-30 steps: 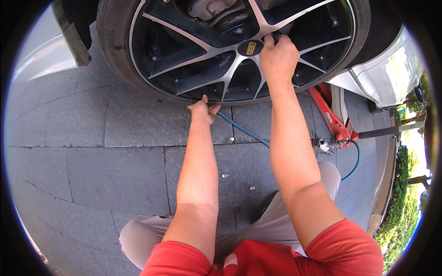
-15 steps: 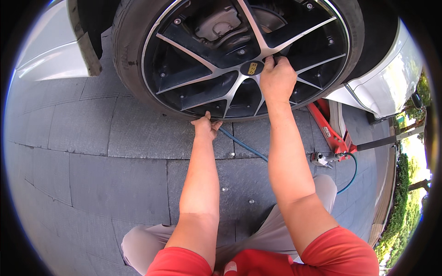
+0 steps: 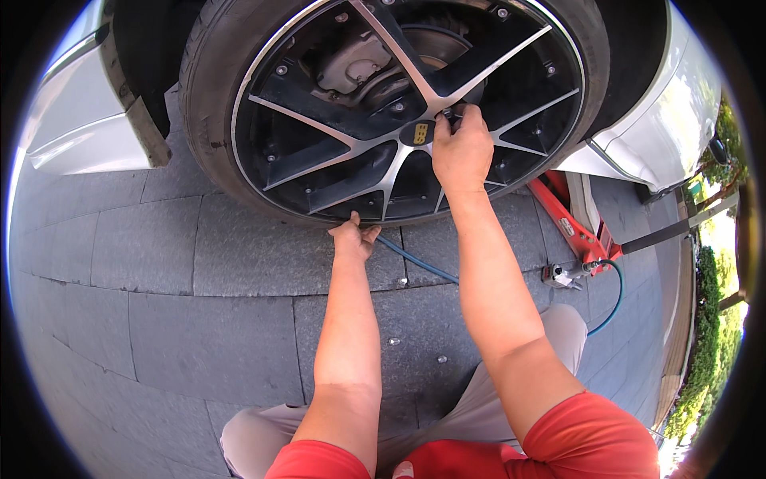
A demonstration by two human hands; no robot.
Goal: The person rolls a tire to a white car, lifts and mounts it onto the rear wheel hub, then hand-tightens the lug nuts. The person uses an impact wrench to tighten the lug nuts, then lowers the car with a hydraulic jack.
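Note:
A car wheel (image 3: 363, 153) with a dark tyre and black rim with bright, silver-edged spokes fills the upper middle. At its bottom edge my left hand (image 3: 353, 238) cups the tyre from below, thumb up against its outer face. My right hand (image 3: 463, 156) is closed at the hub, just right of the dark centre cap (image 3: 416, 133), with thumb and fingertips bent into a recess between the spokes. Whatever lies in those fingertips is too hidden to make out. Behind the spokes a brake caliper (image 3: 345, 68) and part of the disc show.
Several small metal lug nuts (image 3: 394, 341) lie on the grey paving (image 3: 215, 335) between my knees. On the right are a red floor jack (image 3: 568, 223) with a long handle and an impact wrench (image 3: 561, 276) with a blue-green hose (image 3: 419, 261). White car bodywork (image 3: 80, 104) flanks the wheel.
The view has tilted, so the wheel sits slightly lower and further left in it. Both hands keep their places on the wheel; the right fingers have shifted a little at the recess.

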